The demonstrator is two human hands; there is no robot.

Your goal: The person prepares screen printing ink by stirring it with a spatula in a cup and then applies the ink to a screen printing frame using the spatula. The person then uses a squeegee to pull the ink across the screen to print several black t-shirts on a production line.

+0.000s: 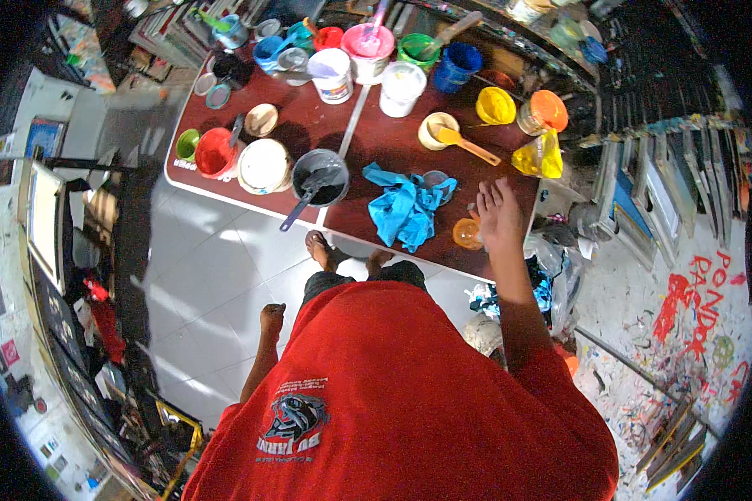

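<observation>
My right hand is open, fingers spread, over the table's right front beside a small orange round item; whether it touches it I cannot tell. My left hand hangs below the table edge with fingers curled; any contents are hidden. A crumpled blue cloth lies left of my right hand, with a clear cup partly behind it. A dark grey paint pot with a purple-handled tool stands at the front middle. Behind the cloth are a cream tub with an orange-handled spatula and a yellow bag.
The maroon table holds several paint pots, including red, white and blue. Framed screens lean at the right. My feet are on tiles under the front edge. Plastic bags sit below the right corner.
</observation>
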